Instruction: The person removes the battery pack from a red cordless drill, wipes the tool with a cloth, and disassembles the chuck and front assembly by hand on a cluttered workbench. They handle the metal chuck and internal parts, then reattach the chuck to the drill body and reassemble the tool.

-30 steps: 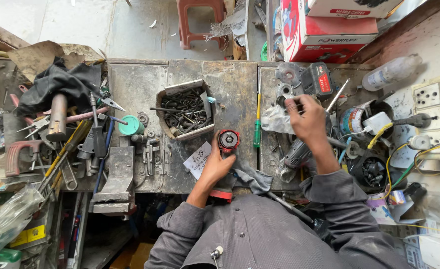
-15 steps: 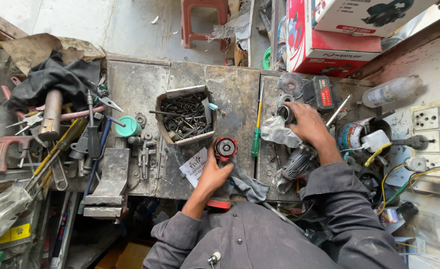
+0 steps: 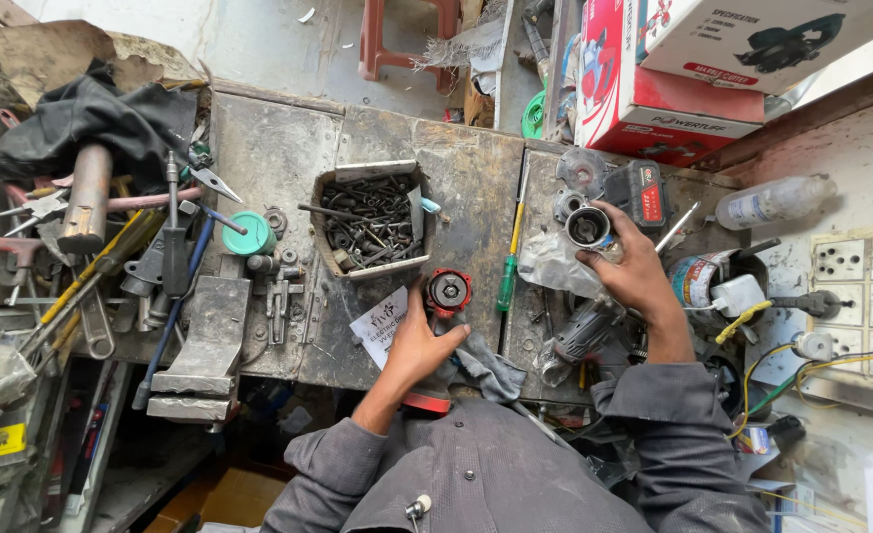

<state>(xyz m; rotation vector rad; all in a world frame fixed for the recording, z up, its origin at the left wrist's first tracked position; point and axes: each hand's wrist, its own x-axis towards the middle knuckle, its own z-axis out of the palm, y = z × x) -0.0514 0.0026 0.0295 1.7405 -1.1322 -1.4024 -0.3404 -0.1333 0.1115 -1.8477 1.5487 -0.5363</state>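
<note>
My left hand (image 3: 419, 341) grips the red body of a power tool (image 3: 447, 293), its round open end facing up, at the near edge of the metal workbench (image 3: 476, 188). My right hand (image 3: 634, 265) holds a small round metal part (image 3: 588, 227) with a dark hollow centre, lifted a little over a crumpled clear plastic bag (image 3: 553, 265). A grey motor piece (image 3: 583, 334) lies under my right wrist. A yellow-and-green screwdriver (image 3: 511, 259) lies between the two hands.
A tray of dark screws (image 3: 369, 219) sits left of centre. Hand tools and a vise (image 3: 199, 341) crowd the left. A red battery pack (image 3: 644, 193), plastic bottle (image 3: 772, 202), wiring and a switchboard (image 3: 856, 296) lie right. Red cartons (image 3: 654, 89) stand behind.
My right hand has moved back from the far bench parts toward me, now holding the round metal part up. My left hand keeps its hold on the red tool.
</note>
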